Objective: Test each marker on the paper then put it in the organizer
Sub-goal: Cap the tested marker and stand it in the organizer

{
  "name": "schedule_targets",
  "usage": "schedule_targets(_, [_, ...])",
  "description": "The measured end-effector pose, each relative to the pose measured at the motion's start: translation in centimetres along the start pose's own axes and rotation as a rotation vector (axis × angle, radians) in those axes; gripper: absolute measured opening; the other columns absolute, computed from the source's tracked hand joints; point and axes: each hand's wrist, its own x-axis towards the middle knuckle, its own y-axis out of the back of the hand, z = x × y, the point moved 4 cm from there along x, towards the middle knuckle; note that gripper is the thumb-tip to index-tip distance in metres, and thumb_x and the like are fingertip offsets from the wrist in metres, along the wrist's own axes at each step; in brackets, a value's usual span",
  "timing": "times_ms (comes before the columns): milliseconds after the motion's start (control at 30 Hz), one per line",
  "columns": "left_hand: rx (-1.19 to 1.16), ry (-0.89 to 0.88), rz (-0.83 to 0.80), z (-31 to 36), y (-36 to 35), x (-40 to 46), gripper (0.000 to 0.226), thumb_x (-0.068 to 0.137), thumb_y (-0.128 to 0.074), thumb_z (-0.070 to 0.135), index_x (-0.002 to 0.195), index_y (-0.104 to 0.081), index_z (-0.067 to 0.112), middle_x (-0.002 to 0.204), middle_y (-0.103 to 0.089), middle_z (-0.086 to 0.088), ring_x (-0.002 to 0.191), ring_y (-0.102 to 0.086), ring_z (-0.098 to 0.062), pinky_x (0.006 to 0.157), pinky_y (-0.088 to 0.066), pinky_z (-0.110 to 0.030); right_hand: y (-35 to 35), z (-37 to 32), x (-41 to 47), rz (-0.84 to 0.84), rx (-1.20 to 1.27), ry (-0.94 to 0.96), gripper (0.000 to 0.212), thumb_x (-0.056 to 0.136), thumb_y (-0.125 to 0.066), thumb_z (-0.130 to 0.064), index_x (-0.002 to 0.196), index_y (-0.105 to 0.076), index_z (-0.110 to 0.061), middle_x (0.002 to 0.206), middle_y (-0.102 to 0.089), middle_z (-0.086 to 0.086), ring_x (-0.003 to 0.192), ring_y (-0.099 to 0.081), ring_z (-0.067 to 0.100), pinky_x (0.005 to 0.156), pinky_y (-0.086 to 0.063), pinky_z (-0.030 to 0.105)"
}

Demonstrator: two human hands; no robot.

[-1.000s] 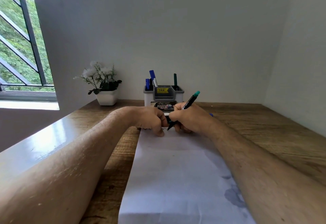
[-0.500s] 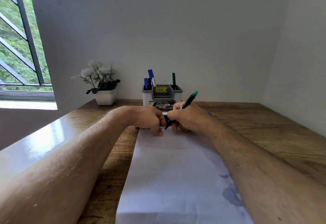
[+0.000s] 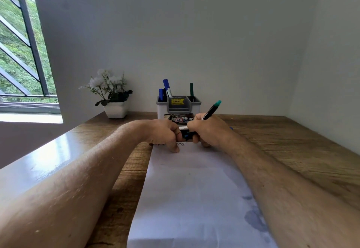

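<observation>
At my wooden desk, a long sheet of paper runs from me toward the organizer by the wall, where several markers already stand. My left hand, fingers curled and knuckles down, pins the paper's far end, and whether it also holds a cap I cannot tell. My right hand grips the green-ended marker, tip at the sheet's far edge; I judge a short, light stroke on held paper tests it best.
</observation>
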Motion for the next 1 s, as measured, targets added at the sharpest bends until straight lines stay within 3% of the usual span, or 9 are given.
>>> schedule_targets(100, [-0.111,-0.063,0.179,0.2,1.0,-0.1,0.018,0.086,-0.057,0.021,0.1,-0.065,0.013,0.103,-0.062,-0.009,0.094,-0.056,-0.026,0.084,-0.045,-0.037,0.6,-0.3,0.1,0.056,0.124,0.017,0.022,0.085,-0.058,-0.021,0.066,-0.049,-0.017,0.055,-0.061,0.006,0.034,-0.043,0.007,0.046,-0.034,0.023])
schedule_targets(167, [-0.318,-0.113,0.335,0.1,1.9,0.1,0.023,0.091,-0.045,0.011,0.088,-0.067,0.014,0.096,-0.059,-0.006,0.091,-0.051,-0.024,0.085,-0.041,-0.038,1.0,-0.6,0.0,0.097,0.156,0.044,0.021,0.086,-0.059,-0.021,0.067,-0.05,-0.017,0.057,-0.06,0.005,0.036,-0.043,0.004,0.045,-0.034,0.023])
schedule_targets(233, [-0.498,-0.156,0.452,-0.3,2.5,0.5,0.035,0.091,-0.035,0.002,0.08,-0.064,0.017,0.087,-0.055,-0.008,0.084,-0.047,-0.023,0.076,-0.04,-0.036,1.3,-0.8,0.1,0.111,0.239,0.067,0.023,0.087,-0.059,-0.017,0.066,-0.049,-0.017,0.057,-0.056,0.006,0.034,-0.039,0.004,0.041,-0.03,0.022])
schedule_targets(400, [-0.732,-0.187,0.579,-0.2,2.8,0.3,0.034,0.093,-0.033,-0.006,0.089,-0.061,0.014,0.081,-0.056,-0.004,0.069,-0.047,-0.014,0.057,-0.038,-0.022,1.5,-1.0,0.0,0.107,0.432,0.081,0.022,0.089,-0.06,-0.007,0.071,-0.051,-0.015,0.059,-0.052,0.009,0.035,-0.038,0.011,0.038,-0.03,0.021])
schedule_targets(467, [-0.833,-0.209,0.625,-0.5,3.0,0.1,0.029,0.099,-0.037,-0.001,0.1,-0.063,0.013,0.086,-0.062,-0.006,0.074,-0.054,-0.014,0.062,-0.043,-0.023,1.6,-1.3,0.0,0.113,0.47,0.102,0.024,0.09,-0.064,-0.007,0.072,-0.05,-0.015,0.06,-0.054,0.01,0.036,-0.04,0.014,0.038,-0.032,0.02])
schedule_targets(533, [-0.947,-0.227,0.656,-1.0,3.0,0.2,0.023,0.101,-0.043,0.004,0.107,-0.065,0.01,0.093,-0.066,-0.008,0.084,-0.06,-0.017,0.069,-0.048,-0.027,1.8,-1.5,-0.1,0.132,0.446,0.125,0.023,0.091,-0.068,-0.011,0.075,-0.052,-0.015,0.06,-0.057,0.009,0.037,-0.043,0.014,0.037,-0.034,0.02])
schedule_targets(633, [-1.142,-0.199,0.686,-1.5,2.9,0.3,0.019,0.1,-0.05,0.006,0.107,-0.067,0.008,0.102,-0.068,-0.011,0.092,-0.064,-0.02,0.067,-0.053,-0.024,1.9,-1.7,-0.4,0.145,0.458,0.169,0.016,0.09,-0.07,-0.015,0.079,-0.059,-0.015,0.063,-0.061,0.01,0.036,-0.044,0.014,0.036,-0.035,0.02])
schedule_targets(767, [-1.354,-0.139,0.687,-1.7,2.8,-0.1,0.015,0.098,-0.055,0.006,0.105,-0.069,0.004,0.106,-0.068,-0.014,0.089,-0.068,-0.019,0.07,-0.059,-0.023,2.0,-1.7,-0.8,0.134,0.626,0.195,0.017,0.096,-0.053,-0.016,0.085,-0.065,-0.011,0.069,-0.069,0.012,0.04,-0.052,0.017,0.044,-0.04,0.024])
schedule_targets(1000, [-1.462,-0.108,0.629,-1.6,2.5,-0.3,0.02,0.097,-0.058,0.009,0.11,-0.069,-0.001,0.111,-0.068,-0.017,0.088,-0.068,-0.019,0.06,-0.058,-0.019,1.8,-1.9,-0.9,0.103,0.661,0.211,0.019,0.098,-0.047,-0.013,0.082,-0.056,-0.014,0.075,-0.073,0.015,0.043,-0.055,0.021,0.045,-0.042,0.025])
